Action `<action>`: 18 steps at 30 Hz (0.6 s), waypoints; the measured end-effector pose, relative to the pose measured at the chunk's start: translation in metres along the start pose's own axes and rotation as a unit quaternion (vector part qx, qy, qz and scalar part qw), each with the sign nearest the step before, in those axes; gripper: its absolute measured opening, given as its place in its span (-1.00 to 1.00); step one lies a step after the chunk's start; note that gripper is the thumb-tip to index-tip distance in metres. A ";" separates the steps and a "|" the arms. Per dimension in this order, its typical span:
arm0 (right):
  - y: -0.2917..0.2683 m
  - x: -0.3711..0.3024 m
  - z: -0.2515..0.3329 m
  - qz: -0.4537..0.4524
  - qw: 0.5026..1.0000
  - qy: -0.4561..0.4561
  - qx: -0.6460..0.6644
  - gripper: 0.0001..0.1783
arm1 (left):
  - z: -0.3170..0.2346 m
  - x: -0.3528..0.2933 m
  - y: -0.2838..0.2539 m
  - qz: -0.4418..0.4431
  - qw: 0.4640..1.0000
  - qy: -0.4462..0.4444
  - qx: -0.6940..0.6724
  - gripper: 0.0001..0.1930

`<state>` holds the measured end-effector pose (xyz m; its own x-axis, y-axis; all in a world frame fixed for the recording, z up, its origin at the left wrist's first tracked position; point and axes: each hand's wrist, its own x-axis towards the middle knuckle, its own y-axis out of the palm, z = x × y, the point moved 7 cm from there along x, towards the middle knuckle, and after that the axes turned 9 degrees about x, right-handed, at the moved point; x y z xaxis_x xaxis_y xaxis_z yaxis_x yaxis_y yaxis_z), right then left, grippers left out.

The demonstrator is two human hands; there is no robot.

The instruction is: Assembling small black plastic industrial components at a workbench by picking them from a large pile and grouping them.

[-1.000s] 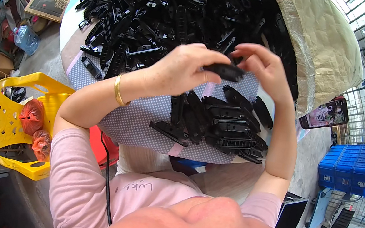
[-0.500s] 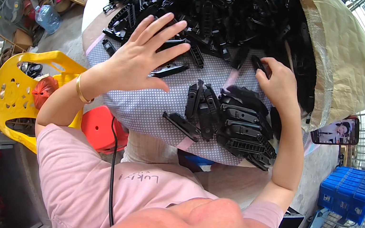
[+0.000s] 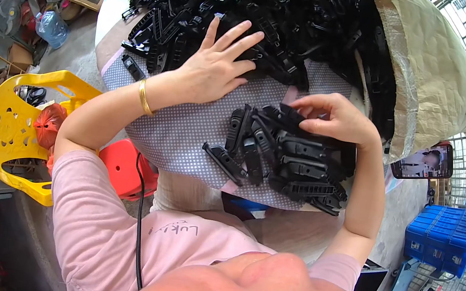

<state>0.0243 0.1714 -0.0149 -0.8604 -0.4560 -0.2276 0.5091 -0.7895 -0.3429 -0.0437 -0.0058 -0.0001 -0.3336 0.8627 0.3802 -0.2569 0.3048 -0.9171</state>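
Black pieces being handled between a big pile and a near cluster

The worktop [image 3: 176,136], under a dotted cloth, carries everything here. Its far half is taken by a broad pile [image 3: 251,0] of black slotted plastic pieces, with a tan sack [image 3: 437,69] along the right side. Nearer the person, in front of the right arm, lies a smaller cluster [image 3: 305,149] of like pieces, many side by side. The step in hand appears to be settling a piece at this cluster, judging by where the right grip [image 3: 339,119] is. The left grip [image 3: 213,74] is spread wide, fingers over the pile's near edge. The right one is narrow, thumb and fingers curled at a single black piece [image 3: 288,115] on the cluster's far side; whether it is pinched or only touched I cannot tell. The next move calls for lining that piece up with its neighbours before letting go, without nudging them.

The pile runs past the upper edge, and the sack's inside is dark. Overlap makes the cluster's lower pieces hard to count. Whether the left fingertips press or hover is unclear, and the right fingers' inner surfaces are hidden
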 end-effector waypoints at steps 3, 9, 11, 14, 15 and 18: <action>0.005 -0.004 0.002 0.020 1.000 -0.001 -0.012 -0.61 | -0.020 0.006 -0.015 -0.049 0.999 0.009 -0.011 -0.70; 0.011 -0.009 0.005 0.063 0.997 -0.024 -0.033 -0.64 | -0.026 0.032 -0.027 -0.116 0.981 0.000 -0.157 -0.63; 0.013 -0.011 0.010 0.070 0.995 -0.055 -0.042 -0.64 | -0.017 0.042 -0.012 -0.071 0.938 -0.085 -0.329 -0.64; 0.005 -0.011 0.011 0.017 0.998 -0.008 0.052 -0.65 | -0.006 0.044 0.019 0.039 0.713 -0.233 -0.660 -0.60; -0.005 -0.010 0.020 -0.056 0.987 -0.064 0.135 -0.64 | -0.006 0.042 0.026 0.030 0.645 -0.244 -0.724 -0.61; -0.019 -0.010 0.021 -0.167 0.940 -0.143 0.260 -0.60 | -0.014 0.042 0.029 0.035 0.547 -0.224 -0.806 -0.63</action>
<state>0.0228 0.1818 0.0128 -0.9793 -0.1794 0.0935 0.1924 -0.9688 0.1563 -0.0529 0.0449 -0.0127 -0.5728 0.8197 -0.0019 0.7840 0.5485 0.2906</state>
